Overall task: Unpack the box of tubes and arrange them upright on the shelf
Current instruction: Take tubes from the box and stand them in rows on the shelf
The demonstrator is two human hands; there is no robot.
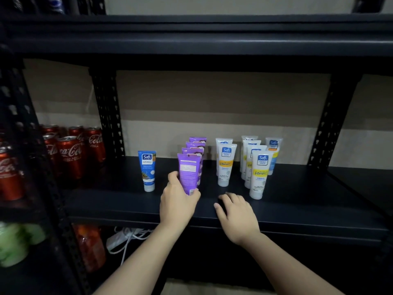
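Note:
My left hand grips the lower end of a purple tube, which stands upright at the front of a row of purple tubes on the black shelf. A blue tube stands alone to the left. To the right stand two white tubes with yellow bands and a further row of several white tubes. My right hand rests on the shelf's front part, fingers relaxed, holding nothing, just in front of the white tubes. No box is in view.
Red cola cans fill the neighbouring shelf bay on the left behind a perforated black upright. Another upright bounds the bay on the right. Below hang white cables, an orange bottle and green items.

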